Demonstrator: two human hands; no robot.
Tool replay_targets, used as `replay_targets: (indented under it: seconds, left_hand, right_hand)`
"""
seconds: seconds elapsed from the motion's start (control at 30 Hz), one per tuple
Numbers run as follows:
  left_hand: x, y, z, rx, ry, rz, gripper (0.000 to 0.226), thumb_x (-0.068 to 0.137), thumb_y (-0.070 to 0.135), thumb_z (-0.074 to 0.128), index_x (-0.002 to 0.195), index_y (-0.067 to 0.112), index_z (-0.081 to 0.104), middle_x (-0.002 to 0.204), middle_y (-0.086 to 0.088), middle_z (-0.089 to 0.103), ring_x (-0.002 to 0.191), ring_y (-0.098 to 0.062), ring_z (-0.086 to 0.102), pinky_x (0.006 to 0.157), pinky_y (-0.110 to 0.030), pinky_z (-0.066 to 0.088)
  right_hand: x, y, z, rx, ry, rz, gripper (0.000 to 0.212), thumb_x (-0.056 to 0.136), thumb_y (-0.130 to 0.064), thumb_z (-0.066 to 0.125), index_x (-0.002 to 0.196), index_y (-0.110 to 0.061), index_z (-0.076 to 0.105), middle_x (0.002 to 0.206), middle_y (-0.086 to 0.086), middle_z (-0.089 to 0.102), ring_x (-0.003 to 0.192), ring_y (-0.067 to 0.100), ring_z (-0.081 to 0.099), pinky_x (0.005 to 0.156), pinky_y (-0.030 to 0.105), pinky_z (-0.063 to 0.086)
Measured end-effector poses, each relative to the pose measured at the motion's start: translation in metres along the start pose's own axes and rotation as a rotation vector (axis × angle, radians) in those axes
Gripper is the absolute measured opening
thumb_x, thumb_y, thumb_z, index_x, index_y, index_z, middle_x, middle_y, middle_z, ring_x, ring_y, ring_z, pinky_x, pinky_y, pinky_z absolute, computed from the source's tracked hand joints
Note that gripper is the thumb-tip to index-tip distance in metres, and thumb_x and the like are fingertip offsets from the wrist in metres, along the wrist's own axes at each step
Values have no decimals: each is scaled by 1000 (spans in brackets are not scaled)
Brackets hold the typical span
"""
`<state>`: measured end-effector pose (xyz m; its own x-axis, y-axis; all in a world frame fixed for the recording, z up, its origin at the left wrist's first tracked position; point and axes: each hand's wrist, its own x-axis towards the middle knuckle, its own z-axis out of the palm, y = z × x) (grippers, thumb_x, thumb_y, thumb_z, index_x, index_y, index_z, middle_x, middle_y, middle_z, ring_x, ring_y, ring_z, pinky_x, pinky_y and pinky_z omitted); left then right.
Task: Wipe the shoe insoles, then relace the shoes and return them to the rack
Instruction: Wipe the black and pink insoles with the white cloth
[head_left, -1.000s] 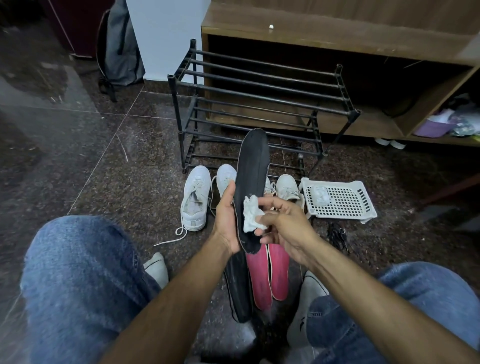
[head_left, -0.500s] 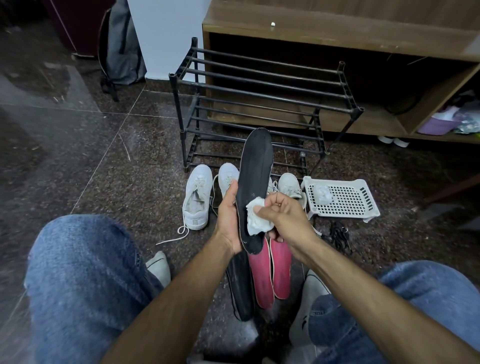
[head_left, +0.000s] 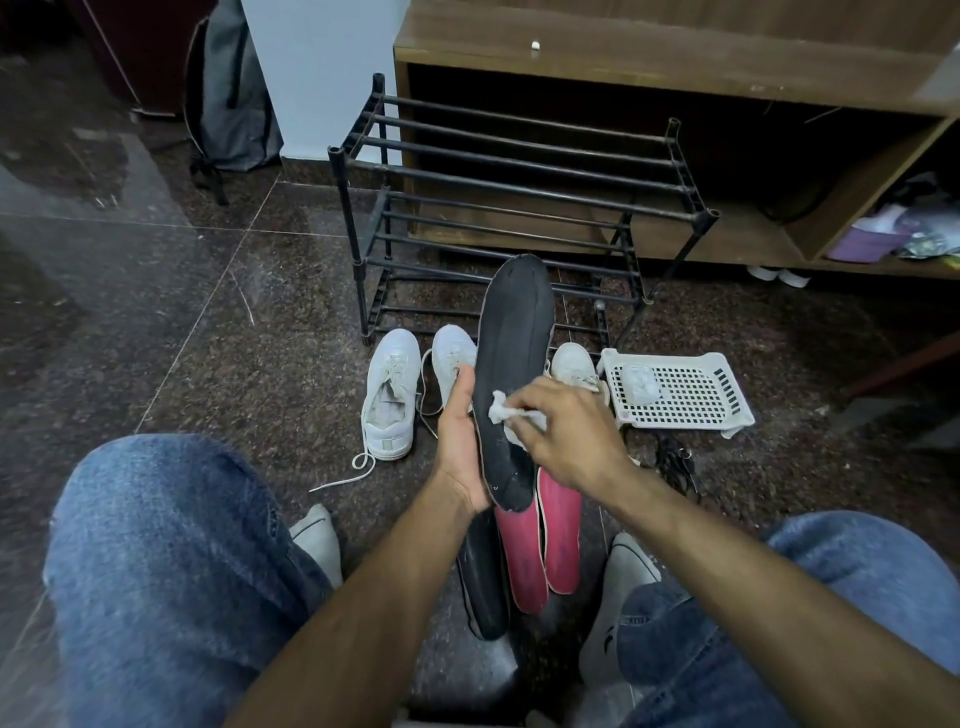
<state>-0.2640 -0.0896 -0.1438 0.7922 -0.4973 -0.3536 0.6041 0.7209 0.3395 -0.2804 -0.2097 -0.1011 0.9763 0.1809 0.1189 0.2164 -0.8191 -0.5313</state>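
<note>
My left hand (head_left: 460, 441) grips a long black insole (head_left: 514, 353) upright by its left edge near the heel. Against the insole's lower half my right hand (head_left: 569, 434) presses a crumpled white wipe (head_left: 501, 413). On the floor below lie two pink insoles (head_left: 558, 535) and another black insole (head_left: 485, 582). White sneakers stand behind: one (head_left: 392, 395) with a loose lace at the left, one (head_left: 452, 358) beside my left thumb, one (head_left: 574, 364) partly hidden behind my right hand. The black metal shoe rack (head_left: 519, 171) stands bare farther back.
A white perforated plastic tray (head_left: 680, 392) with a wad in it lies right of the shoes, a dark tangle of laces (head_left: 675, 465) in front of it. A wooden cabinet (head_left: 675, 67) stands behind the rack, a grey backpack (head_left: 234, 98) at the far left. My jeans-clad knees frame the insoles.
My right hand has slid the wipe leftward and down across the insole's lower half, turning palm-down over it. The left hand keeps the same hold on the insole.
</note>
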Motion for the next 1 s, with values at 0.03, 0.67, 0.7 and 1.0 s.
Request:
replay_targets:
  seconds: [0.03, 0.67, 0.7, 1.0]
  left_hand:
    - [1, 0, 0, -17, 0, 9, 70, 92, 63, 41, 112, 1, 68, 105, -17, 68, 97, -29, 68, 86, -41, 56]
    - [9, 3, -17, -53, -10, 12, 81, 92, 66, 36, 133, -3, 51, 123, -21, 60, 130, -35, 50, 111, -52, 35]
    - [10, 2, -16, -50, -28, 3, 80, 92, 66, 37, 130, -2, 55, 122, -21, 62, 128, -35, 52, 111, -50, 35]
    - [7, -14, -8, 9, -53, -51, 62, 91, 61, 45, 120, 10, 64, 110, -14, 67, 100, -30, 64, 99, -55, 44]
  right_hand:
    - [-2, -1, 1, -9, -28, -6, 17, 87, -21, 67, 103, -20, 72, 100, -3, 69, 93, 21, 63, 81, 38, 50]
    - [-33, -32, -6, -328, -321, -198, 27, 95, -26, 44, 114, -21, 63, 104, -2, 53, 88, 34, 61, 76, 44, 50]
    - [-28, -30, -9, -373, -299, -199, 28, 96, -26, 42, 114, -21, 62, 105, -2, 53, 86, 34, 62, 76, 43, 49]
    - [20, -4, -28, -446, -123, 58, 26, 93, -27, 47, 108, -23, 68, 112, -1, 61, 102, 32, 61, 83, 40, 49]
